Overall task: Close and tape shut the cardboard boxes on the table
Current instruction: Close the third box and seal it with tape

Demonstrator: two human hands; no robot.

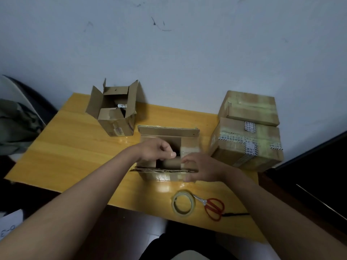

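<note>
An open cardboard box [189, 145] stands mid-table, its long back flap up and its front flap folded outward toward me. My left hand [155, 150] reaches in from the left, with curled fingers and thumb pinching the edge of the left inner flap. Resting on the box's front right corner, my right hand [201, 168] has its fingers lying fairly straight on the right inner flap and its thumb against the front wall. A second open box [117, 121] stands at the back left with all flaps up. A clear tape roll [183, 203] lies near the table's front edge.
Red-handled scissors [213, 207] lie just right of the tape roll. Two taped boxes are stacked at the right end, the lower box [246, 147] under the upper box [249, 107]. The yellow wooden table [71, 147] backs onto a wall. A chair with cloth stands at the left.
</note>
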